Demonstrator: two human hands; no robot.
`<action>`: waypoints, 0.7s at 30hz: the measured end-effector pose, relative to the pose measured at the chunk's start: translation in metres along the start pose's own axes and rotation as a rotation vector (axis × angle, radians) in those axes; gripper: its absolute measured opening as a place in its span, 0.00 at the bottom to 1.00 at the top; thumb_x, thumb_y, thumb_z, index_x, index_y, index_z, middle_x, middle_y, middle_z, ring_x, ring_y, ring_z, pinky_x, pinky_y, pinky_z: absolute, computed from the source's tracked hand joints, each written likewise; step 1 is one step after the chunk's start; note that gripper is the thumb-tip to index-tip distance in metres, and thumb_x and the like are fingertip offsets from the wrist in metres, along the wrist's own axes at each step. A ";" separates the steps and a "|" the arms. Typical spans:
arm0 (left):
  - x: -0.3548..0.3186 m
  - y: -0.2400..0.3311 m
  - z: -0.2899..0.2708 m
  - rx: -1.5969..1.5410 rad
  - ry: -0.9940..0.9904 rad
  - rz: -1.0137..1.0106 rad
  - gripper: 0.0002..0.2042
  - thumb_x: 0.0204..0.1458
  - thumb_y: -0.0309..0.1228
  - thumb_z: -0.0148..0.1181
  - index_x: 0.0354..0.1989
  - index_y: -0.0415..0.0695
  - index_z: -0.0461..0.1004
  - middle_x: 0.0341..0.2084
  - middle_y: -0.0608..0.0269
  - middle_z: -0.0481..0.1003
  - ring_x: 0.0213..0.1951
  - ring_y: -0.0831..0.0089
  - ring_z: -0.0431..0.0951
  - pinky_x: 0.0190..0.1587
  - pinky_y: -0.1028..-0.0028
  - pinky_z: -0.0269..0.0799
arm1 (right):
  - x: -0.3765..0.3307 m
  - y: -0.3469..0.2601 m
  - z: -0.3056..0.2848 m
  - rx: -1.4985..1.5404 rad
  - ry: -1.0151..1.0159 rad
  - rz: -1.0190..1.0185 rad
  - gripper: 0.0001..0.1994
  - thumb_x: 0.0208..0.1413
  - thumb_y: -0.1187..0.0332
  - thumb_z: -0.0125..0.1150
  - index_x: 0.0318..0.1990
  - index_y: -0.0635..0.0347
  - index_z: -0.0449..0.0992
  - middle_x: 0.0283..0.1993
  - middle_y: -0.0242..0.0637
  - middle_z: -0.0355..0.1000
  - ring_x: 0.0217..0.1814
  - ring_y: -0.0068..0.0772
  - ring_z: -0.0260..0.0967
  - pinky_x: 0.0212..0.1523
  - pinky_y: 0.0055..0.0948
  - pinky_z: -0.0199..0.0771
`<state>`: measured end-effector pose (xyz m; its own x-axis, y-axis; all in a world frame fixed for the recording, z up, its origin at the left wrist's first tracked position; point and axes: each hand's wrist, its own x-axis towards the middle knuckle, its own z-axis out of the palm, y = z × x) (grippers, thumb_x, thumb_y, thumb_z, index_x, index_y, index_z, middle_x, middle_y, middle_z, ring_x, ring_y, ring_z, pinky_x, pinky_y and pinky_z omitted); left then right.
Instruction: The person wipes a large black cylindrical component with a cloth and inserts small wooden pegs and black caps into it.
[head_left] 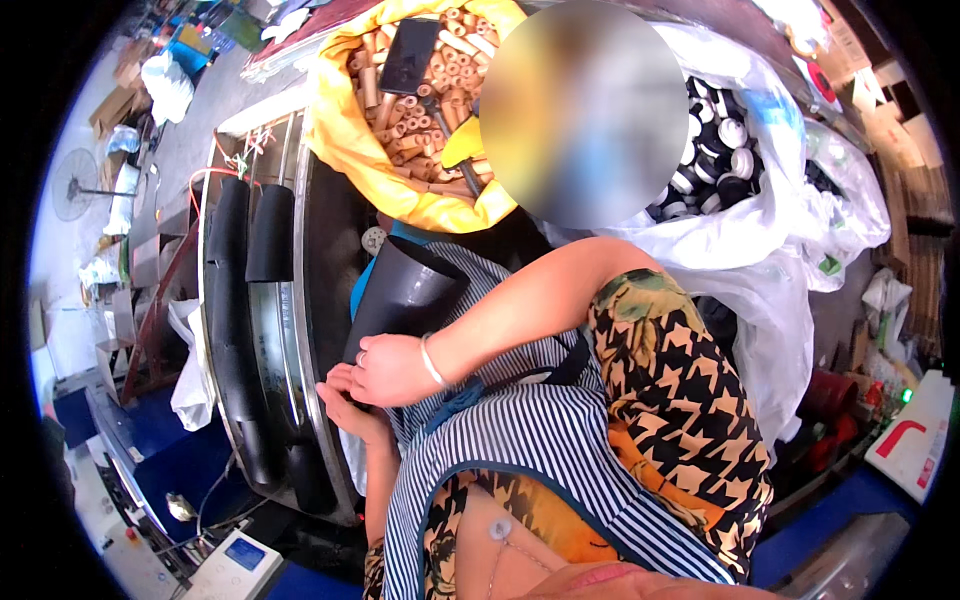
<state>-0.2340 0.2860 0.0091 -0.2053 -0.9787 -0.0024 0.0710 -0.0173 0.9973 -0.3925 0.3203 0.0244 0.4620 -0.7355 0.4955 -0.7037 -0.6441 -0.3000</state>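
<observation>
A wide black tube or sleeve (400, 292) leans at my front, its open end facing away from me. My right hand (396, 370), with a bracelet at the wrist, reaches across from the right to the tube's near end, its fingers curled. Just below it is my left hand (360, 418), closed, its fingertips close to those of the right. Both hands sit beside the long metal-edged machine bed on my left. Whatever lies between the fingers is hidden; I cannot tell if they grip the tube's edge.
Several black tubes (228, 270) lie along the metal-framed bed (330, 440) at left. Ahead, a yellow sack (335, 125) holds short tan tubes, with a black phone (410, 55) on top. A white bag (770, 235) of black and white round caps (715, 140) stands right of a blurred disc.
</observation>
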 end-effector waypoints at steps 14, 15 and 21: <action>0.016 0.049 0.010 1.085 -0.492 0.461 0.17 0.47 0.33 0.66 0.44 0.40 0.73 0.36 0.56 0.73 0.40 0.60 0.73 0.49 0.64 0.66 | -0.224 0.159 -0.133 -0.531 0.430 1.101 0.07 0.51 0.70 0.56 0.37 0.56 0.75 0.34 0.43 0.73 0.36 0.50 0.72 0.35 0.45 0.73; 0.016 0.046 0.008 1.160 -0.473 0.488 0.18 0.45 0.31 0.67 0.45 0.41 0.73 0.36 0.55 0.73 0.41 0.59 0.73 0.49 0.63 0.66 | -0.276 0.181 -0.146 -0.663 0.343 1.242 0.07 0.53 0.71 0.53 0.39 0.56 0.75 0.36 0.44 0.73 0.38 0.49 0.74 0.36 0.45 0.75; 0.052 0.028 -0.027 0.694 0.082 0.014 0.10 0.61 0.36 0.55 0.41 0.41 0.72 0.31 0.65 0.73 0.35 0.75 0.71 0.36 0.70 0.68 | -0.452 0.205 -0.134 -0.720 -0.617 1.309 0.10 0.56 0.62 0.54 0.42 0.42 0.81 0.50 0.33 0.72 0.57 0.39 0.68 0.52 0.45 0.70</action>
<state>-0.2161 0.2286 0.0353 -0.1329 -0.9906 0.0328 -0.5722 0.1037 0.8135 -0.8182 0.5489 -0.1525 -0.6176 -0.7553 -0.2194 -0.7813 0.5572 0.2813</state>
